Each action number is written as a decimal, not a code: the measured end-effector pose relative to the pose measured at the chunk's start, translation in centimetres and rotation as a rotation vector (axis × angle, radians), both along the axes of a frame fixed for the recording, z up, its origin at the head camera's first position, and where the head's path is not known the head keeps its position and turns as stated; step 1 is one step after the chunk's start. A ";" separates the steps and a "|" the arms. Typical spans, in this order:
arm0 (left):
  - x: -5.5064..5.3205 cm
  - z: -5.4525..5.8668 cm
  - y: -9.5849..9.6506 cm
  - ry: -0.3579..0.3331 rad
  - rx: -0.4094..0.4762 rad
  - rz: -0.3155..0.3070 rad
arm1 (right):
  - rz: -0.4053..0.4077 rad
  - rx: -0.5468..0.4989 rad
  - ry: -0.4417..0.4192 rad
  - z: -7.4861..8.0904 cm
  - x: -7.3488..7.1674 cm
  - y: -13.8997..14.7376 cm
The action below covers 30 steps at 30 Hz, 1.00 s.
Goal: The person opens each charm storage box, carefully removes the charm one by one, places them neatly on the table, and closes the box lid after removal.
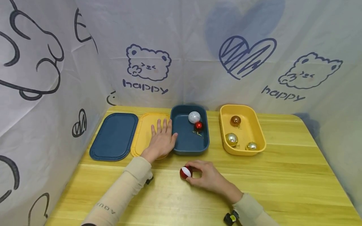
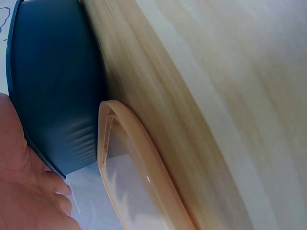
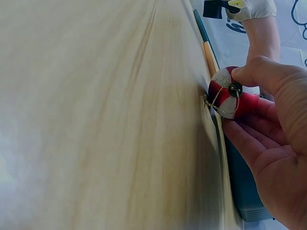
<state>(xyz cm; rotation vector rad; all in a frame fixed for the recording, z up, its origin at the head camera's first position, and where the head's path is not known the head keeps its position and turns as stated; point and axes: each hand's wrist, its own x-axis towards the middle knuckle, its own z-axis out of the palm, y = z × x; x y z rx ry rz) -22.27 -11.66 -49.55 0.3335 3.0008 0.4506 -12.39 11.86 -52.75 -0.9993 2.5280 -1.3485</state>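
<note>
Between thumb and fingers, my right hand [image 1: 207, 176] holds a red and white Christmas ball [image 1: 185, 172] in front of the blue box. In the right wrist view the ball [image 3: 234, 93] shows its dark cap and a gold cord loop. My left hand [image 1: 162, 141] is spread over the yellow lid [image 1: 142, 138], its thumb side right at the wall of the blue box [image 1: 186, 149]. Inside that box lie a white ball [image 1: 194, 117] and a small red ball [image 1: 199, 126]. The left wrist view shows the palm [image 2: 24, 182] beside the box's rim.
To the right stands a yellow box [image 1: 244, 153] holding a brown ball [image 1: 235, 121] and two gold balls [image 1: 231, 139]. A blue lid [image 1: 114, 137] lies at the far left of the wooden table [image 1: 285, 175]. White cloth with drawings [image 1: 195, 78] hangs behind and at the sides.
</note>
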 end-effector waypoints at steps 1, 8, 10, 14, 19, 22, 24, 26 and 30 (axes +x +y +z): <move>0.0 0.0 0.0 -0.003 -0.003 -0.001 | -0.002 0.002 -0.005 0.1 0.0 0.0; -0.2 0.0 0.0 -0.014 -0.013 0.002 | 0.001 -0.019 -0.077 0.2 -0.1 0.2; -0.2 0.0 0.0 -0.014 -0.013 0.002 | 0.006 -0.022 -0.086 0.2 -0.2 0.3; -0.2 0.2 0.1 -0.019 0.002 0.004 | 0.011 -0.001 -0.070 0.3 -0.3 0.4; -0.1 0.4 0.0 -0.022 0.015 0.011 | 0.017 0.037 -0.029 0.5 -0.2 0.5; -0.2 0.3 0.1 -0.018 0.015 0.012 | 0.023 0.049 -0.010 0.6 -0.3 0.5; -0.2 0.3 0.1 -0.017 0.016 0.012 | 0.026 0.052 -0.008 0.6 -0.2 0.5; -0.2 0.3 0.1 -0.018 0.018 0.012 | 0.030 0.054 -0.003 0.6 -0.2 0.6; -0.1 0.4 0.1 -0.019 0.026 0.012 | 0.034 0.055 0.003 0.7 -0.2 0.5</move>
